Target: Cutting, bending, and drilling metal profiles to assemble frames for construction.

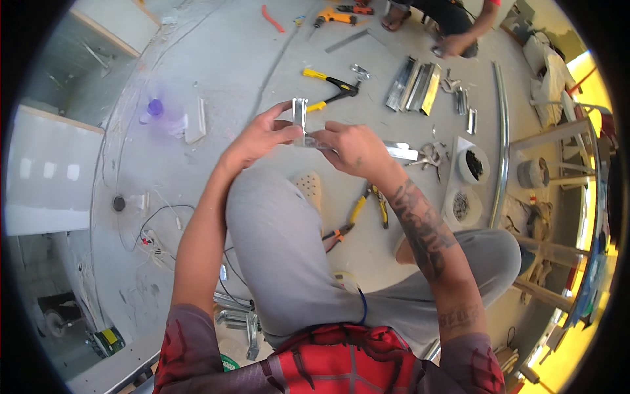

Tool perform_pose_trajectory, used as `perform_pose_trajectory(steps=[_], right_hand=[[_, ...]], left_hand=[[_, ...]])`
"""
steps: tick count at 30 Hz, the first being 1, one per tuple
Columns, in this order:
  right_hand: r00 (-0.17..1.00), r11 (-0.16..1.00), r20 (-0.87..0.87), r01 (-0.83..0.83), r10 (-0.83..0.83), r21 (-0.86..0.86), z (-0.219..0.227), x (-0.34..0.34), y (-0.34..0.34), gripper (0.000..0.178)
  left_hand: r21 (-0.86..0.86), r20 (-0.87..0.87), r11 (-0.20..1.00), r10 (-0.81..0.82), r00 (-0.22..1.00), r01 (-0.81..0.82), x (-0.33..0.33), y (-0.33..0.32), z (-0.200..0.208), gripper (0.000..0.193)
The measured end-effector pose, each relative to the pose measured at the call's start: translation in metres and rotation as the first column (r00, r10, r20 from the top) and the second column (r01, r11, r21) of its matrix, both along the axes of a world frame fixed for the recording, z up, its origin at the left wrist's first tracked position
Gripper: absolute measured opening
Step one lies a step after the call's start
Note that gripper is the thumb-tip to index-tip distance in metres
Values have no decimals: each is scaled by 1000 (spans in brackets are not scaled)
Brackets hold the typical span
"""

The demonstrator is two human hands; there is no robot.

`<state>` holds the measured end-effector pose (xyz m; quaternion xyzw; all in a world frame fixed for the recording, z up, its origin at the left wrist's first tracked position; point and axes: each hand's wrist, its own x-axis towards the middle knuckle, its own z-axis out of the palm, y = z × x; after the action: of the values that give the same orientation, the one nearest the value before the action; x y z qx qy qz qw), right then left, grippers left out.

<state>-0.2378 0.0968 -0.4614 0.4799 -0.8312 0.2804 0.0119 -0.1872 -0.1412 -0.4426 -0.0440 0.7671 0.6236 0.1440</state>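
Metal bracket [300, 118] held between left hand [261, 136] and right hand [351, 148].

left of the knee: bare concrete floor [216, 59], only a white block [195, 121] and purple-capped bottle [155, 108]
ahead: yellow-handled snips [331, 88], metal channel pieces [415, 85]
right: pliers [367, 203], two white tubs [469, 184], long metal rail [503, 141]

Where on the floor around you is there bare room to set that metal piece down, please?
The floor is bare ahead-left, between the purple-capped bottle and the yellow-handled snips. Right of the hands it is crowded: metal channel pieces, two white tubs and pliers by the knee.
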Motion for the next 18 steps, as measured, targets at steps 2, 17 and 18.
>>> perform_pose_trajectory(steps=[2, 17, 18], right_hand=[[999, 999, 34, 31, -32, 21, -10, -11, 7, 22], [762, 948, 580, 315, -287, 55, -229, 2, -26, 19], [741, 945, 598, 314, -305, 93, -240, 0, -24, 20]], left_hand=[[-9, 74, 997, 73, 995, -73, 9, -13, -6, 64], [-404, 212, 652, 749, 627, -642, 396, 13, -232, 41], [-547, 75, 624, 701, 709, -559, 404, 23, -240, 44]])
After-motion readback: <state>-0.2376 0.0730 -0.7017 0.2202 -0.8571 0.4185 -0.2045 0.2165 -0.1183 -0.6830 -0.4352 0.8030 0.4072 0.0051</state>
